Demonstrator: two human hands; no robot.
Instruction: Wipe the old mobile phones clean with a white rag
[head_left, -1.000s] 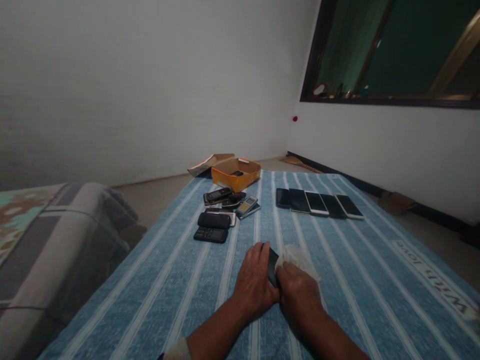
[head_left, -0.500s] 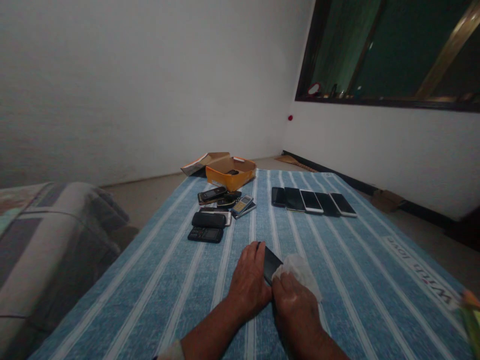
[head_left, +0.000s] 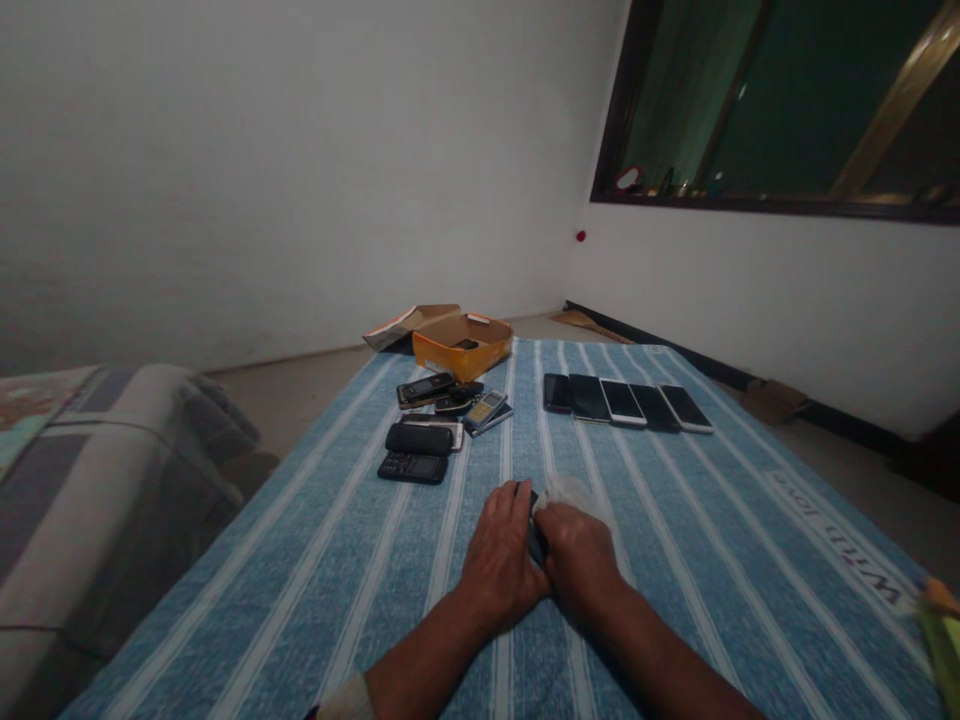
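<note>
On the striped blue cloth [head_left: 390, 600], my left hand [head_left: 504, 555] grips a dark phone [head_left: 535, 540] along its left side, fingers over the upper edge. My right hand [head_left: 581, 555] is closed on a thin white wipe [head_left: 574, 492] and presses it against the phone's upper right part. Most of the phone is hidden between the two hands. Beyond them to the left lie several older phones in a loose group, among them a black keypad phone [head_left: 412, 468] and a yellowish-screened one [head_left: 486, 410].
Several smartphones, one with a white frame [head_left: 622, 403], form a row at the back right. An open orange box [head_left: 457, 355] stands at the far end. A grey blanket [head_left: 150, 480] is at the left; walls and a window are beyond.
My right hand has moved up and slightly left over the phone with the white wipe, covering more of the phone. My left hand is nearly where it was.
</note>
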